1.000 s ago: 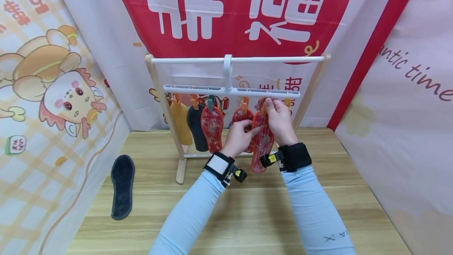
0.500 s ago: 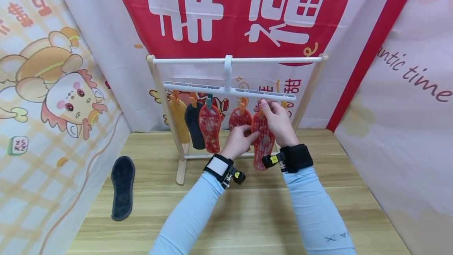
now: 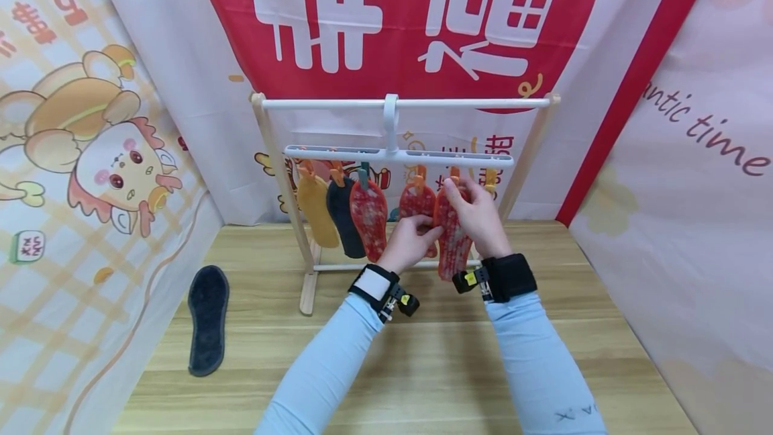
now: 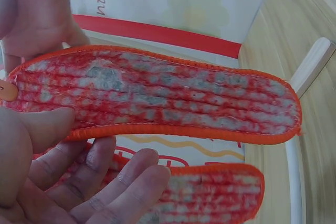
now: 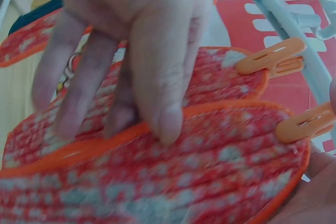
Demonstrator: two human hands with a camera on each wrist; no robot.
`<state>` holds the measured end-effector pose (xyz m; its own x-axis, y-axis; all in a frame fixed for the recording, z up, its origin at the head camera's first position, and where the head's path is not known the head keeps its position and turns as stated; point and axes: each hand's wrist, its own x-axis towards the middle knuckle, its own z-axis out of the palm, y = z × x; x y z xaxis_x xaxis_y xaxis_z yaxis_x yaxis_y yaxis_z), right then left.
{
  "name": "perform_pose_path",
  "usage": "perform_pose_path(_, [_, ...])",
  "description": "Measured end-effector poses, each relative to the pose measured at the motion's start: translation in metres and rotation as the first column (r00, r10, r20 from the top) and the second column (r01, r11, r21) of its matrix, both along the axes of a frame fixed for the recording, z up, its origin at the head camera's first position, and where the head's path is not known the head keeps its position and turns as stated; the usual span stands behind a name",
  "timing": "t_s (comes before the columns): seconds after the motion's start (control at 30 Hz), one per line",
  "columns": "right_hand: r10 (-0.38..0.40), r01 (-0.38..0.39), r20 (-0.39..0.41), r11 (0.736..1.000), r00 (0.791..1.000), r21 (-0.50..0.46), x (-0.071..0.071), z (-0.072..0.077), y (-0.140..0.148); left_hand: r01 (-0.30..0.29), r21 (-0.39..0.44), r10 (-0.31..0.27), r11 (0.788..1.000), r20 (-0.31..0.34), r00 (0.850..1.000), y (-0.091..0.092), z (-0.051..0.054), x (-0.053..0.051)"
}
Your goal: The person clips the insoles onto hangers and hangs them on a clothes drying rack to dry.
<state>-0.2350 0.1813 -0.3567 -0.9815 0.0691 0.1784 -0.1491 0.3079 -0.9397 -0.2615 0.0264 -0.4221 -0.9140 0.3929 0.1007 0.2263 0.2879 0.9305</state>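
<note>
A red-and-white mottled insole (image 3: 453, 247) with orange edging hangs from an orange clothes peg (image 5: 304, 127) near the hanger's right end. My left hand (image 3: 410, 242) pinches its left edge, thumb in front and fingers behind, as the left wrist view shows. My right hand (image 3: 482, 220) holds the insole's upper right edge close to the peg; part of its grip is hidden. Just left of it hangs a matching red insole (image 3: 417, 201), partly covered by my left hand. The white hanger (image 3: 459, 158) carries all these pegs.
Farther left on the hanger are another red insole (image 3: 368, 217), a dark insole (image 3: 345, 220) and a yellow insole (image 3: 318, 213). A yellow peg (image 3: 490, 181) hangs bare at the right end. The wooden rack (image 3: 309, 294) supports the hanger. One dark insole (image 3: 208, 321) lies on the table.
The hanger's right end dipped half a second ago and is now nearly level again. The held insole's lower end has risen slightly. Both hands remain at its edges.
</note>
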Motion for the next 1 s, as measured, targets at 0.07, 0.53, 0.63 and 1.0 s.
perform_pose_path(0.07, [-0.007,0.008,-0.005,1.000,1.000,0.023,0.002,-0.002,0.001,-0.002,-0.001,0.002,1.000,-0.006,1.000,0.000,0.000,0.001])
perform_pose_path(0.53, [-0.042,0.042,-0.007,0.999,0.999,0.012,0.019,-0.035,0.021,-0.003,-0.041,0.004,0.999,0.002,1.000,-0.007,-0.011,0.001])
perform_pose_path(0.63, [-0.055,0.055,-0.001,0.998,0.999,0.030,0.024,-0.043,0.027,0.007,-0.051,-0.006,0.999,0.012,1.000,-0.010,-0.015,0.001])
perform_pose_path(1.0, [-0.084,0.079,0.058,0.993,0.995,0.083,0.048,-0.066,0.047,0.062,-0.144,-0.055,0.988,0.047,0.997,-0.032,-0.031,0.009])
